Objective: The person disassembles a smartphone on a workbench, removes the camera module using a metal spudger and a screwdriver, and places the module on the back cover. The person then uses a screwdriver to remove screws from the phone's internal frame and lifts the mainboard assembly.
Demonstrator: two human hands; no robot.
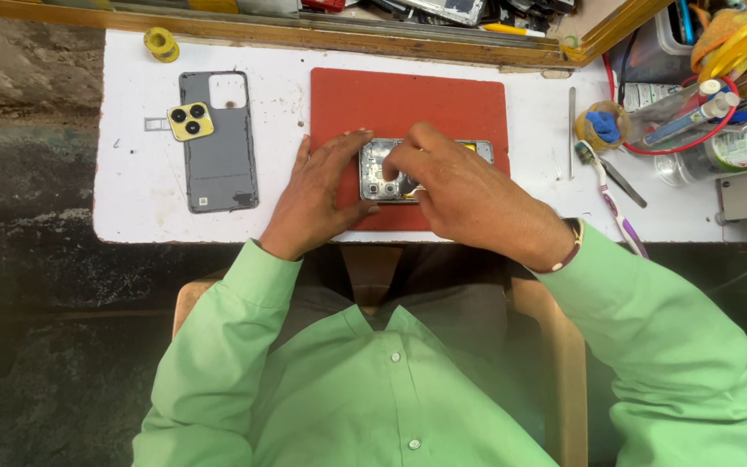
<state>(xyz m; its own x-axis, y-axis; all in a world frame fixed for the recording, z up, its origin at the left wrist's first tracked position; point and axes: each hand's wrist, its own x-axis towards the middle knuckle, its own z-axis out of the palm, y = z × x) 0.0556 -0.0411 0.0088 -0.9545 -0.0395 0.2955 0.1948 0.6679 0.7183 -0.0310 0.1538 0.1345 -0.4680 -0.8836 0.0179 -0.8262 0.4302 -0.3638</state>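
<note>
An opened phone [379, 169] with its insides showing lies on a red mat [408, 104]. My left hand [315, 195] rests on the mat, fingers spread, its thumb against the phone's left end. My right hand [464, 195] lies over the phone's middle and right part, fingertips pinched down on its inner parts. Whether they hold something small is hidden. Left of the mat lies the grey back cover [218, 143] with a yellow camera piece [189, 121] on it.
The white tabletop [131, 182] carries a yellow tape roll [162, 43], a metal rod [571, 130], tweezers [624, 183] and a toothbrush [611, 203]. Bottles and tools [719, 104] crowd the right end. A wooden frame [347, 36] runs along the back.
</note>
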